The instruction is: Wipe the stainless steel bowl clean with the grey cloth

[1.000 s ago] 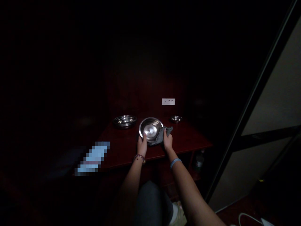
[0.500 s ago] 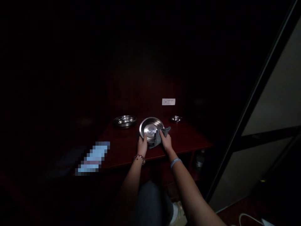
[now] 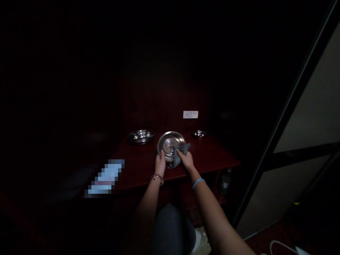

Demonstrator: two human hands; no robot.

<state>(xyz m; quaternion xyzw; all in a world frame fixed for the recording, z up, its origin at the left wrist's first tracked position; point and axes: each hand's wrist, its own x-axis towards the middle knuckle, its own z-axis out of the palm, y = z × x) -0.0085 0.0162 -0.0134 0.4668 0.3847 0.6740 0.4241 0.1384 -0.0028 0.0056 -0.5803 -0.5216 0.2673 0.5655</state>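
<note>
A shiny metal bowl (image 3: 168, 140) is tilted toward me over the front part of the dark red desk. My left hand (image 3: 160, 164) grips its lower left rim, the thumb over the edge. In my right hand (image 3: 186, 159) is a grey cloth (image 3: 176, 158), pressed against the bowl's inner right side; the cloth hides part of the bowl. Stacked metal dishes (image 3: 141, 136) lie to the left of the bowl, and a small metal dish (image 3: 199, 134) lies to its right.
The red desk (image 3: 212, 156) has a front edge just below my hands. A white socket panel (image 3: 190, 114) is on the back wall. A bottle (image 3: 225, 182) stands under the desk at the right. A blurred bright patch (image 3: 106, 179) shows at the left.
My right hand and the cloth have moved slightly left, further into the bowl. The bowl has turned or tilted a little, and my left hand stays at its rim.
</note>
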